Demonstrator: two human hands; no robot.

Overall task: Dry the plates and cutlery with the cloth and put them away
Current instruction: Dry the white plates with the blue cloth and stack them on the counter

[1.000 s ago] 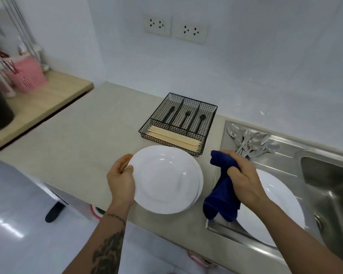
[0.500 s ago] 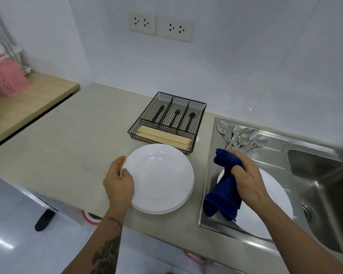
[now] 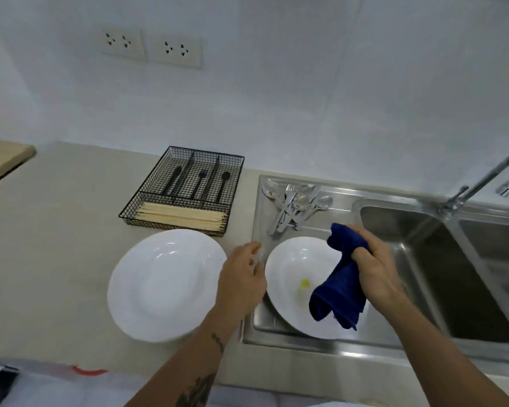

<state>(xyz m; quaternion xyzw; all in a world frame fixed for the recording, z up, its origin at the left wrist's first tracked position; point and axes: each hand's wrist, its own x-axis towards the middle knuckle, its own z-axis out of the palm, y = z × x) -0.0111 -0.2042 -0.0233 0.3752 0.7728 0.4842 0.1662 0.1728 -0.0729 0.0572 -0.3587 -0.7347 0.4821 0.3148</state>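
A stack of white plates (image 3: 162, 286) lies on the beige counter. Another white plate (image 3: 294, 277) with a small yellow spot lies on the steel drainboard (image 3: 329, 233). My left hand (image 3: 241, 277) hovers at that plate's left rim with fingers relaxed; whether it touches the rim I cannot tell. My right hand (image 3: 376, 265) grips a bunched dark blue cloth (image 3: 340, 289) that hangs over the plate's right side. Several steel spoons and forks (image 3: 294, 205) lie heaped at the back of the drainboard.
A black wire cutlery tray (image 3: 185, 189) with black cutlery and wooden chopsticks stands behind the plate stack. The sink basin (image 3: 423, 265) and tap (image 3: 476, 183) are to the right. Wall sockets (image 3: 152, 48) sit above. The counter's front edge runs close to my arms.
My left hand has let go of the plate stack's left rim and moved right to the plate on the drainboard. The view has swung right; my right hand keeps holding the cloth.
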